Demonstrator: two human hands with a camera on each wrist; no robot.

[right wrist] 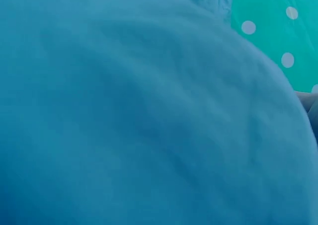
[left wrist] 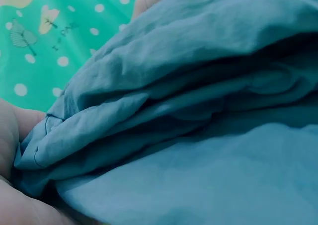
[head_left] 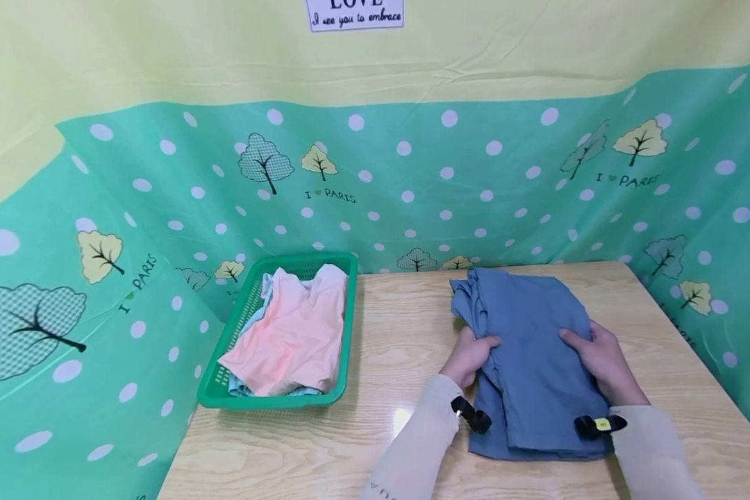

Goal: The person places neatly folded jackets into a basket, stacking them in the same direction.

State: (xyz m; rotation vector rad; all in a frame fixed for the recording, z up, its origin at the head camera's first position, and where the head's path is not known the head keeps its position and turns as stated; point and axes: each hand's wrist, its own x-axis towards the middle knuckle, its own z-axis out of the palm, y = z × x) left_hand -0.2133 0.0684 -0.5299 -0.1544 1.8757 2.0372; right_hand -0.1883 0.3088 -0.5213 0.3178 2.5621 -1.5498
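Note:
A folded blue garment (head_left: 531, 361) lies on the table's right half, with gathered cloth at its far left corner. My left hand (head_left: 471, 354) grips its left edge, thumb on top and fingers hidden beneath. On the opposite edge my right hand (head_left: 606, 361) pinches the cloth the same way, thumb over the upper layer. Several stacked layers of the garment (left wrist: 164, 106) show in the left wrist view, with part of my left hand at the left border. Smooth blue cloth (right wrist: 149, 115) fills most of the right wrist view.
On the left side of the wooden table (head_left: 387, 333) stands a green basket (head_left: 348, 333) holding a pink garment (head_left: 294, 326) over light blue clothing (head_left: 253, 321). Green and yellow printed curtain (head_left: 400, 173) encloses the table at the back and both sides.

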